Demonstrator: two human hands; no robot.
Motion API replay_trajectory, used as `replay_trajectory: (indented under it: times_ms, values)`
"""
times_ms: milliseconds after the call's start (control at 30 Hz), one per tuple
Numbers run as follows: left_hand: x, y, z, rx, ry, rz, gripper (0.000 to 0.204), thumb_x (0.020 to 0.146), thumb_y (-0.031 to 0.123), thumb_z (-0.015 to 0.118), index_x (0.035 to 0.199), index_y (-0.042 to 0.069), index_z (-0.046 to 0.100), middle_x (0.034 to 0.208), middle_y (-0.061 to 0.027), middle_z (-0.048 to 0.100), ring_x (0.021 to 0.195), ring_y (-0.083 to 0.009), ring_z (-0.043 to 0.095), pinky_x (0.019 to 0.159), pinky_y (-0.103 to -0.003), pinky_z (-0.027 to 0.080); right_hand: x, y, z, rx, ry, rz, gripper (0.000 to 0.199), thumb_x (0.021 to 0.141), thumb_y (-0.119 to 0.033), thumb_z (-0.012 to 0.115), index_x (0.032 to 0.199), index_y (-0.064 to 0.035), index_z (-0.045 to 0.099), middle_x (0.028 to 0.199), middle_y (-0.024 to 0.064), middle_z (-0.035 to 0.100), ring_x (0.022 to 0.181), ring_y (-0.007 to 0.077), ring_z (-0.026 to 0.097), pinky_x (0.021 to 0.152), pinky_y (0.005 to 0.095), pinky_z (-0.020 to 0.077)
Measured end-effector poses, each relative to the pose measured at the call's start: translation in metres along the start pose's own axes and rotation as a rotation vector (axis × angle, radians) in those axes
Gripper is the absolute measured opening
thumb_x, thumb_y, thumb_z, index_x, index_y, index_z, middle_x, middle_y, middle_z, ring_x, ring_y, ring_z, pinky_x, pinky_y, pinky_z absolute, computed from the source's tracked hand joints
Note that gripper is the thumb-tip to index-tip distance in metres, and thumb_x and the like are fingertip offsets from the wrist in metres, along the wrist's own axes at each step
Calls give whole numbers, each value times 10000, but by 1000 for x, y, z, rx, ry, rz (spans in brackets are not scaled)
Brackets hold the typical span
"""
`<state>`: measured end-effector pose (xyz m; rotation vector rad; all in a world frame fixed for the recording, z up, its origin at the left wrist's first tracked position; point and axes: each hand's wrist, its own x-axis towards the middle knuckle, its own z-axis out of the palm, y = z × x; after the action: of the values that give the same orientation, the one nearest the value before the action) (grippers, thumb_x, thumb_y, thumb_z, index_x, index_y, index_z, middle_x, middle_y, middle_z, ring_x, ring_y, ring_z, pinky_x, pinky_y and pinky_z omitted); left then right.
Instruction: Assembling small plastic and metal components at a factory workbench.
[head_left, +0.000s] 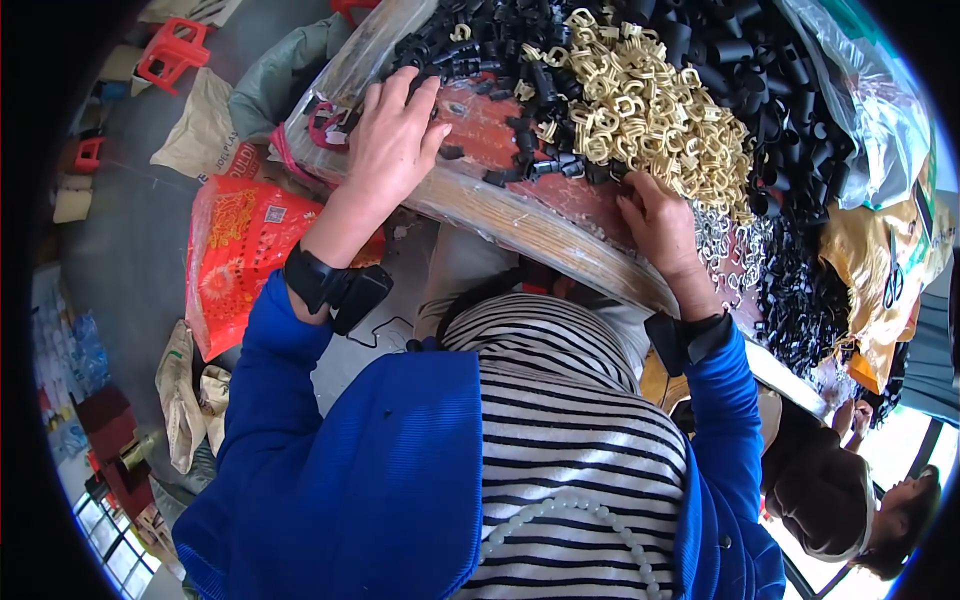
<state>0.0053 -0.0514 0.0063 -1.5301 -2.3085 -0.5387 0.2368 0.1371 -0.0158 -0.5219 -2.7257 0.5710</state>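
Note:
My left hand (393, 140) is open at the near left of the table, its fingers stretched apart and their tips by a heap of black plastic parts (465, 68). My right hand (662, 222) is curled, thumb and forefinger bent toward each other, beside a small black part (617, 172) at its fingertips. What its fingers hold, if anything, is hidden. Between and beyond the hands lies a pile of cream-gold plastic clips (650, 110). Small silver metal clips (728, 245) spread to the right of my right hand. Several loose black pieces (555, 165) rest on the red tabletop (485, 130).
A worn wooden edge (530, 222) wrapped in clear plastic runs along the near side. Larger black cylinders (735, 50) and a clear plastic bag (865, 110) lie at the far right. A red bag (235, 260) stands left. Another person (825, 490) sits at the right.

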Motion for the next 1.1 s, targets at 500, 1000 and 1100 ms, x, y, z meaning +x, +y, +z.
replay_trajectory:
  times_ms: [500,1000,1100]
  values:
    - [14,14,41,-458,31,68,210,691,20,568,898,-1,542,858,-98,516,726,-220,544,607,-279,439,-3,3,6,53,36,26,113,713,-77,552,810,-33,514,660,102,511,542,236,513,498,308,414]
    - [12,29,45,-1509,-353,-785,225,720,126,614,912,18,567,800,-7,558,701,-73,514,590,-203,420,-42,17,-29,211,1,167,84,711,-38,556,793,-23,550,650,65,506,534,160,515,490,250,405]
    - [11,25,42,-1070,-162,-364,204,740,134,585,901,9,569,784,-27,561,682,-90,525,569,-230,417,-46,17,-31,179,5,153,76,710,-39,554,785,-26,556,653,67,505,535,172,516,490,252,405]
